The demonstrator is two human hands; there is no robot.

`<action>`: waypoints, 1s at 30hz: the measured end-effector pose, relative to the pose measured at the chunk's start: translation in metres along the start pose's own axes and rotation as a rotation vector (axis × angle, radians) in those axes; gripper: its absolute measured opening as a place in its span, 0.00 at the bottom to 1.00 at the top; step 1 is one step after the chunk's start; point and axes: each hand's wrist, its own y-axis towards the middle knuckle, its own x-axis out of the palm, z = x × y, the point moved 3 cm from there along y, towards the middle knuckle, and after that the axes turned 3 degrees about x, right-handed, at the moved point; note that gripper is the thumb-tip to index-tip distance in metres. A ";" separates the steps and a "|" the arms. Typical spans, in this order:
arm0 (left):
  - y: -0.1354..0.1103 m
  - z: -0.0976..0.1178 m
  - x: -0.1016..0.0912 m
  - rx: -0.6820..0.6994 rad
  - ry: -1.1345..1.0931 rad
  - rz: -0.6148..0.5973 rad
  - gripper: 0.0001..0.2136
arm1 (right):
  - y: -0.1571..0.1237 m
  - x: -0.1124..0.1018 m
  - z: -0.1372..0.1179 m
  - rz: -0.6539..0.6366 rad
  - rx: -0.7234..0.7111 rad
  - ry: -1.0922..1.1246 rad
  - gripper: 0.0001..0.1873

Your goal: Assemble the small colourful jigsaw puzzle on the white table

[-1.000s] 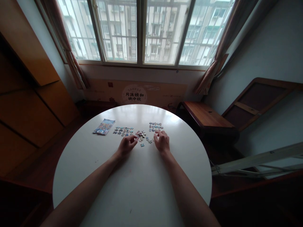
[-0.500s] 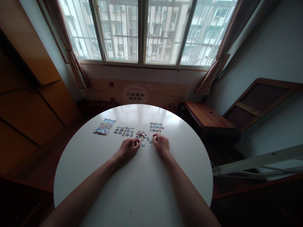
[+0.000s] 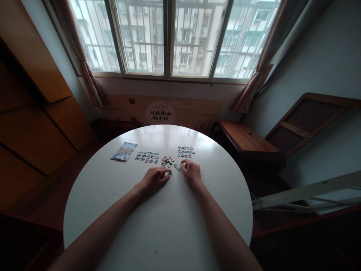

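Small jigsaw pieces lie on a round white table (image 3: 158, 226). A loose heap of pieces (image 3: 167, 161) sits between my hands, a spread group of pieces (image 3: 146, 156) lies to its left, and another group (image 3: 185, 151) to its right. My left hand (image 3: 154, 177) rests on the table with curled fingers, its fingertips on a single bluish piece (image 3: 169, 173). My right hand (image 3: 191, 171) is curled with its fingertips pinched at a few pieces (image 3: 177, 167) beside the heap. What the right fingers hold is too small to make out.
A colourful puzzle picture card (image 3: 124, 151) lies at the table's far left. A dark wooden bench (image 3: 245, 139) stands to the right of the table, a wooden cabinet (image 3: 31, 124) to the left. Windows and curtains fill the far wall.
My left hand has slid right and nearer, from the heap onto the single bluish piece. My right hand has moved left from the right group toward the heap.
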 end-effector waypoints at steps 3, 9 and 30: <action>0.000 0.000 0.000 -0.012 -0.012 0.004 0.12 | -0.001 -0.001 0.000 0.001 -0.003 0.004 0.10; 0.001 -0.006 0.002 -0.073 -0.040 0.016 0.10 | -0.001 -0.003 -0.002 -0.009 0.005 0.007 0.10; 0.001 -0.005 0.001 -0.097 -0.089 0.027 0.09 | 0.004 -0.013 0.006 -0.090 0.077 0.049 0.09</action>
